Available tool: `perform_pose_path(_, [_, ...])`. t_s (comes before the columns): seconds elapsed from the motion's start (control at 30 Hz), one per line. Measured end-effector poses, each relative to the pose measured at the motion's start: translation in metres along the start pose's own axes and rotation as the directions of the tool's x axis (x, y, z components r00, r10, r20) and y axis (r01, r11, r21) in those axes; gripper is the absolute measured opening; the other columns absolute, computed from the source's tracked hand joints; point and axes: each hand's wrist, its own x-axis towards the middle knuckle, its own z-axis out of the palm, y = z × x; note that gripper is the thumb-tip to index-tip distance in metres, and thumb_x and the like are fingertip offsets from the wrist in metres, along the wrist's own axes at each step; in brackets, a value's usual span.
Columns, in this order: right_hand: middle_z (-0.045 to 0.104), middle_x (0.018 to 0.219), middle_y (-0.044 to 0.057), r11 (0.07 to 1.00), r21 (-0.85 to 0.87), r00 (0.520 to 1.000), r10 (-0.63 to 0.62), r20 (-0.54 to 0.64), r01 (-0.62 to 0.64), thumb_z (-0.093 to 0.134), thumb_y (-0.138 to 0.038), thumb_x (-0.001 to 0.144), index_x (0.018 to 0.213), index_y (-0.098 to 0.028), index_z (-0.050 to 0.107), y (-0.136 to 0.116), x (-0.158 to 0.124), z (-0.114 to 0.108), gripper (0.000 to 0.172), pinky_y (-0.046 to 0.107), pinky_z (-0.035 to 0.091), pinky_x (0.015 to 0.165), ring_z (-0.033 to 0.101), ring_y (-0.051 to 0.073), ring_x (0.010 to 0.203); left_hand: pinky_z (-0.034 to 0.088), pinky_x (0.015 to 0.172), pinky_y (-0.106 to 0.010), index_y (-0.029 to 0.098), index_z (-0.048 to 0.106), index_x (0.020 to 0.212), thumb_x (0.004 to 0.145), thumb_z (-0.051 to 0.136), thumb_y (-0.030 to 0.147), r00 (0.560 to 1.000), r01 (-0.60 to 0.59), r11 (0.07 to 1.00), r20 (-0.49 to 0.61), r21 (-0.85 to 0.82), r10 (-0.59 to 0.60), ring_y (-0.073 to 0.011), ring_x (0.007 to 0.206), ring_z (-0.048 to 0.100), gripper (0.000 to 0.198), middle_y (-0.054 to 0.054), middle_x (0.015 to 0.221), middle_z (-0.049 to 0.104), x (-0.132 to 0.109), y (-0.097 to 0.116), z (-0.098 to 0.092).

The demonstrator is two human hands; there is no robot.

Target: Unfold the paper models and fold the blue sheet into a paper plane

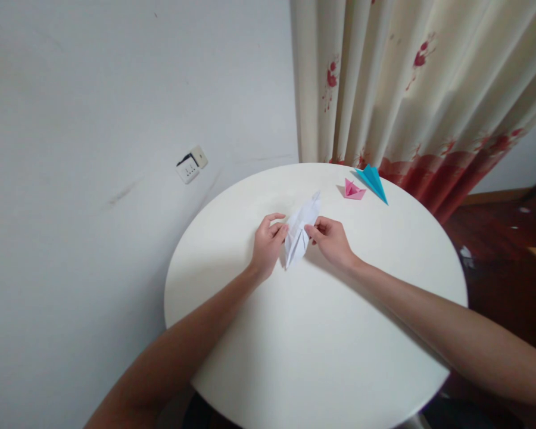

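Observation:
A folded sheet of white paper (302,223), long and pointed at both ends, is held just above the white round table (321,333). My left hand (268,241) pinches its left edge between thumb and fingers, with the index finger curled above. On the other side, my right hand (332,239) grips the right edge, the thumb pressed on the front near the middle folds. The fingertips behind the paper are partly hidden.
A pink folded paper boat (354,190) and a blue paper plane (372,182) lie at the table's far right. Behind them hangs a patterned curtain (384,77). A wall with a socket (188,170) stands close on the left.

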Motion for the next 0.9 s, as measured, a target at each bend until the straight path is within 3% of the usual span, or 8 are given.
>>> perform_pose_path(0.17, [0.062,0.062,0.001,0.995,0.069,0.997,0.07,0.022,-0.071,0.07,-0.047,0.076,0.064,-0.02,0.059,-0.001,-0.002,0.001,0.031,0.029,0.042,0.054,0.054,0.015,0.056,0.045,0.066,-0.023,0.02,0.063,0.093,0.088,0.061,0.032,0.996,-0.075,0.982,-0.039,0.174,0.082,-0.0141,0.073,0.061,0.013,-0.001,0.08,0.066,-0.002,0.002,0.002])
perform_pose_path(0.37, [0.061,0.06,0.0,1.0,0.003,0.999,0.003,0.034,-0.003,0.067,-0.05,0.08,0.063,-0.02,0.06,-0.004,-0.002,0.0,0.035,0.029,0.04,0.055,0.052,0.015,0.056,0.052,0.071,-0.026,0.019,0.061,0.104,0.074,0.076,0.029,0.999,-0.049,0.967,0.011,0.251,0.047,-0.0174,0.081,0.068,0.035,-0.005,0.093,0.07,-0.005,0.001,0.005])
perform_pose_path(0.5, [0.059,0.061,0.0,0.999,-0.033,0.995,-0.029,0.095,0.032,0.059,-0.049,0.087,0.063,-0.021,0.057,-0.004,-0.002,0.0,0.037,0.03,0.04,0.056,0.051,0.014,0.056,0.052,0.067,-0.025,0.018,0.061,0.096,0.076,0.071,0.028,0.999,-0.043,0.977,-0.004,0.21,0.044,-0.017,0.076,0.068,0.025,-0.005,0.087,0.07,-0.004,0.0,0.005])
perform_pose_path(0.57, [0.058,0.064,-0.001,0.999,-0.031,0.997,-0.041,0.069,0.044,0.06,-0.046,0.087,0.069,-0.021,0.056,-0.002,-0.002,0.0,0.031,0.029,0.042,0.056,0.052,0.015,0.058,0.051,0.063,-0.025,0.018,0.06,0.095,0.077,0.07,0.029,0.999,-0.036,0.986,-0.004,0.161,0.037,-0.016,0.07,0.067,0.022,-0.003,0.08,0.069,-0.004,0.0,0.005])
perform_pose_path(0.63, [0.056,0.071,-0.002,0.995,-0.037,0.994,-0.097,-0.039,0.096,0.065,-0.04,0.085,0.084,-0.022,0.055,-0.002,-0.003,0.0,0.021,0.029,0.043,0.057,0.054,0.015,0.063,0.049,0.061,-0.024,0.019,0.06,0.092,0.077,0.069,0.028,0.999,-0.033,0.99,-0.022,0.138,0.037,-0.015,0.065,0.065,0.021,-0.001,0.074,0.067,-0.003,0.0,0.005])
perform_pose_path(0.73, [0.054,0.088,0.0,0.956,-0.158,0.948,-0.274,-0.165,0.249,0.069,-0.031,0.083,0.105,-0.024,0.053,-0.007,-0.004,-0.003,0.029,0.029,0.046,0.06,0.055,0.017,0.075,0.045,0.056,-0.022,0.019,0.06,0.089,0.076,0.069,0.027,0.996,-0.038,0.982,-0.071,0.183,0.052,-0.0142,0.061,0.062,0.018,0.001,0.071,0.065,-0.003,0.001,0.004])
perform_pose_path(0.8, [0.053,0.098,0.004,0.894,-0.284,0.911,-0.392,-0.124,0.346,0.065,-0.028,0.087,0.111,-0.024,0.057,-0.013,-0.006,-0.006,0.026,0.03,0.047,0.063,0.055,0.018,0.081,0.043,0.054,-0.023,0.019,0.06,0.09,0.076,0.07,0.027,0.995,-0.034,0.977,-0.087,0.21,0.054,-0.0143,0.059,0.061,0.018,0.0,0.07,0.066,-0.002,0.001,0.003])
perform_pose_path(0.9, [0.052,0.097,0.006,0.795,-0.418,0.883,-0.468,0.041,0.44,0.058,-0.028,0.094,0.107,-0.024,0.067,-0.019,-0.008,-0.009,0.016,0.033,0.048,0.069,0.054,0.021,0.087,0.044,0.054,-0.023,0.02,0.06,0.092,0.076,0.071,0.027,0.996,-0.016,0.983,-0.082,0.181,0.031,-0.0149,0.058,0.062,0.021,0.0,0.071,0.067,-0.002,0.001,0.003])
